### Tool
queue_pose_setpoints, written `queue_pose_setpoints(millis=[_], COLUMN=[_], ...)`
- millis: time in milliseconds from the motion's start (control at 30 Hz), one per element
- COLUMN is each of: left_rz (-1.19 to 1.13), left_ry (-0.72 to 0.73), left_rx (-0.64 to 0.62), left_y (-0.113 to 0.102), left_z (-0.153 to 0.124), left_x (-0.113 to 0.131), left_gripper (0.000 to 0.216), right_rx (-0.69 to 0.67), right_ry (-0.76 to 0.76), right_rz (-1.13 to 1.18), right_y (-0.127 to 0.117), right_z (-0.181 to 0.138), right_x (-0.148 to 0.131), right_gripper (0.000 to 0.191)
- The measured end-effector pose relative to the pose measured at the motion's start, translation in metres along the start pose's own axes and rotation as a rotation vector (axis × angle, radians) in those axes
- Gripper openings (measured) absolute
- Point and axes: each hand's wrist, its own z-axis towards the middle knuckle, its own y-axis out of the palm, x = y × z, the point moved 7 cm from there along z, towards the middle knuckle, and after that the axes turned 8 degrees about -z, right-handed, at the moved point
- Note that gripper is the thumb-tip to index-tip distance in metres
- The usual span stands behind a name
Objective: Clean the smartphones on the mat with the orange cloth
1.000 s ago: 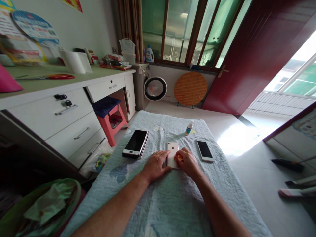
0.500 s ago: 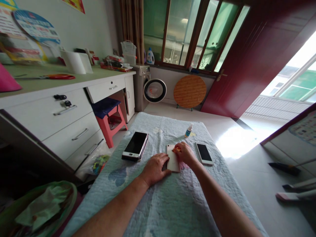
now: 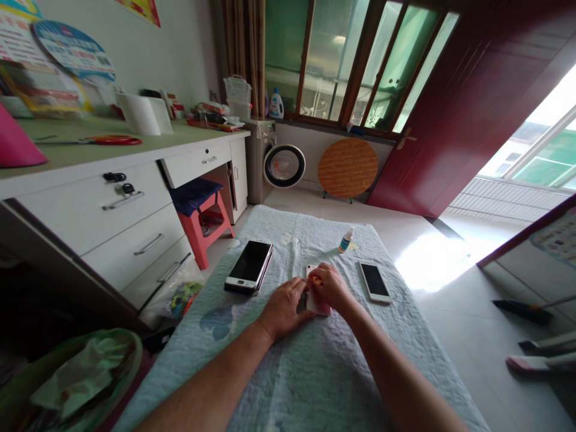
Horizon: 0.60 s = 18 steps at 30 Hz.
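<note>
A pale pink phone (image 3: pixel 312 305) lies back-up on the light blue quilted cloth (image 3: pixel 310 372). My left hand (image 3: pixel 284 307) rests on the phone's left edge, fingers bent against it. My right hand (image 3: pixel 330 287) lies over the phone, its fingers pinched on a small orange thing (image 3: pixel 316 279) pressed to the phone's back. Most of the phone is hidden under my hands.
A black-screened phone (image 3: pixel 250 264) lies to the left, a white phone (image 3: pixel 375 281) to the right, a small spray bottle (image 3: pixel 345 240) beyond. White drawers (image 3: pixel 130 222) and a red stool (image 3: pixel 202 219) stand left. A green bag (image 3: pixel 76 378) sits at lower left.
My right hand has slid left and across the phone's back with the orange thing. My left hand has stayed at the phone's left edge.
</note>
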Motion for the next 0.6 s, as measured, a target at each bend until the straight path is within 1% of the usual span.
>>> queue_pose_setpoints(millis=[67,133,200,267,333,400,500,600], left_rz=[-0.008,-0.014,-0.006,0.018,0.046,0.069,0.084,0.083], left_ry=[0.003,0.0,0.004,0.009,0.009,0.007,0.008,0.005], left_rx=[0.006,0.01,0.005,-0.019,-0.049,-0.065,-0.069,-0.06], left_y=[0.001,0.001,0.003,0.005,0.007,0.008,0.007,0.006], left_z=[0.0,0.0,0.0,0.0,0.0,0.0,0.001,0.001], left_x=[-0.002,-0.004,-0.006,-0.008,-0.009,-0.009,-0.008,-0.008], left_gripper=[0.05,0.05,0.05,0.053,0.055,0.054,0.05,0.048], right_rx=[-0.019,-0.081,-0.138,-0.162,-0.137,-0.078,-0.005,0.047], right_ry=[-0.045,-0.102,-0.117,-0.1,-0.058,-0.008,0.063,0.119], right_rz=[0.048,0.105,0.145,0.151,0.135,0.108,0.07,0.012], right_y=[-0.002,-0.005,-0.009,-0.013,-0.016,-0.017,-0.014,-0.012], right_z=[-0.015,-0.03,-0.04,-0.044,-0.04,-0.03,-0.012,0.006], right_x=[-0.004,-0.008,-0.009,-0.004,0.005,0.018,0.036,0.046], right_gripper=[0.016,0.013,0.012,0.012,0.013,0.014,0.015,0.016])
